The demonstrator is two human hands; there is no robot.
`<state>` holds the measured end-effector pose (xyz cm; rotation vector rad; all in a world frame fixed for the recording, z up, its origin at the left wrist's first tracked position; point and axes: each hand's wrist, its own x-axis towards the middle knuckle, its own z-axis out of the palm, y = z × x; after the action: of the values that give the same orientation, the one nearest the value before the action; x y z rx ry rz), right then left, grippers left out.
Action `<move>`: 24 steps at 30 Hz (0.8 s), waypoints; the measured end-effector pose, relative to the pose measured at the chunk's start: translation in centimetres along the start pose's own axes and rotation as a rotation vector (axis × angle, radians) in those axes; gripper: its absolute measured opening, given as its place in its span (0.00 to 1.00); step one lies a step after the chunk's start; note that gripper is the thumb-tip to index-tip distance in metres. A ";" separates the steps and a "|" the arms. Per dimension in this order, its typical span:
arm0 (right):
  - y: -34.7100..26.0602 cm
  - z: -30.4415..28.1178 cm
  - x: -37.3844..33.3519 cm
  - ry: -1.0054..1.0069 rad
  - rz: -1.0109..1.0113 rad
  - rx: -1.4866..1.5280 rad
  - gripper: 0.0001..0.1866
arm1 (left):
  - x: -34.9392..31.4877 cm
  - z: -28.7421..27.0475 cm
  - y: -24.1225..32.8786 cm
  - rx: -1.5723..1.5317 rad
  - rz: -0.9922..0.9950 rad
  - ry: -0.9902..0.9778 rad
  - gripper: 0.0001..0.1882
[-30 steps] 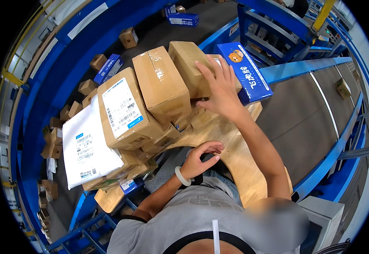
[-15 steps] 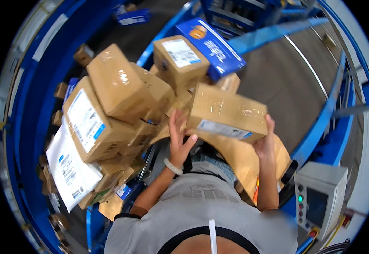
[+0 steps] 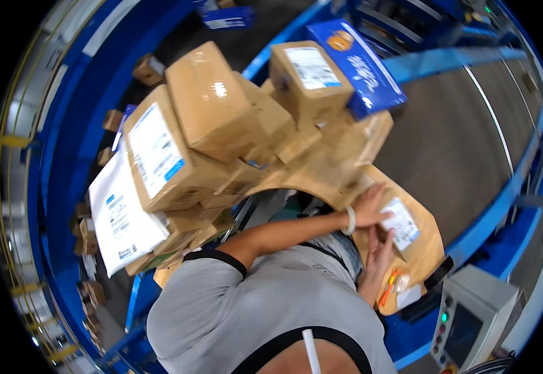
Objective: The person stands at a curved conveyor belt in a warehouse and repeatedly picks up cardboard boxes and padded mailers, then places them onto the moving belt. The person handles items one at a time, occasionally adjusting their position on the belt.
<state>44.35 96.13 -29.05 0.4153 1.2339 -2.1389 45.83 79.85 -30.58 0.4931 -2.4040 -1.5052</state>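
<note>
One arm (image 3: 284,235) across torso (image 3: 278,299), left hand (image 3: 369,209) at carton (image 3: 403,225), fingers outspread; right hand (image 3: 379,254) alongside, grip unclear.

Grey control box (image 3: 478,315) — dark belt (image 3: 446,146)

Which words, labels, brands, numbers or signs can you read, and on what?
None legible: all too blurred or small.
Handled carton, at left hand and right hand: white label.
Blue box: white lettering.
White parcel: dark print.
Rear carton, beside blue box: address-style label.
Stacked carton, beside white parcel: large label.
</note>
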 end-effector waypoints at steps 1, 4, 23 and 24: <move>-0.5 0.3 2.9 -0.006 -0.128 -0.057 0.36 | -0.2 -0.9 1.5 -0.118 0.060 0.029 0.51; -6.3 2.9 12.2 0.113 -0.034 -0.009 0.36 | -1.5 -5.4 3.4 -0.311 0.120 0.017 0.46; -2.0 39.6 -10.4 -1.232 -1.271 -0.845 0.18 | -15.0 -20.1 7.2 -1.341 -0.010 0.337 0.39; -2.0 38.7 -10.5 -1.233 -1.260 -0.835 0.18 | -15.6 -21.0 7.6 -1.559 0.087 0.304 0.45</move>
<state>52.45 67.50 -2.13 -2.1341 1.4377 -1.6492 67.12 72.38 -15.35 0.1707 -0.5344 -2.3745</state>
